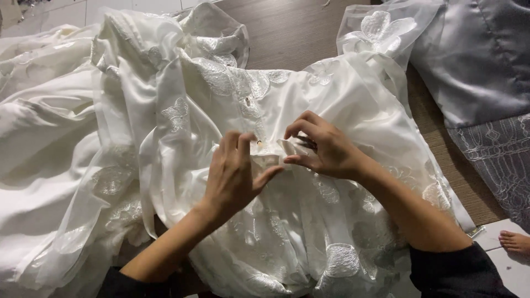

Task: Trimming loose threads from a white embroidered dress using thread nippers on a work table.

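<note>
No packages, labels or signs showing in the head view. The white satin garment with sheer lace-embroidered overlay (309, 110) is lying spread across the brown wood-grain table (292, 33), filling most of the frame and bunching up at far left. The small round tan button (259, 144) is sitting on the garment's front placket, near frame centre, right between the two hands.

The left hand (234, 174) is coming in from bottom left, palm down, fingers curled over the placket edge, thumb sticking out to the right along the fabric fold. It is mostly closed, pinching the cloth just beside the button; fingertips touching fabric.

The right hand (323, 149) is coming in from bottom right, wrist bent, fingers hooked tightly, thumb and forefinger gripping the opposite fabric edge just right of the button. It is nearly closed on the cloth. Whether either hand is touching the button itself, cannot tell.

Both forearms are bare, with dark sleeves (458, 273) pushed up at the bottom edge.

A grey satin garment with embroidered mesh hem (480, 77) is lying at upper right, overlapping the table edge, apart from the hands. A bare foot (516, 241) is showing on pale floor at lower right.
</note>
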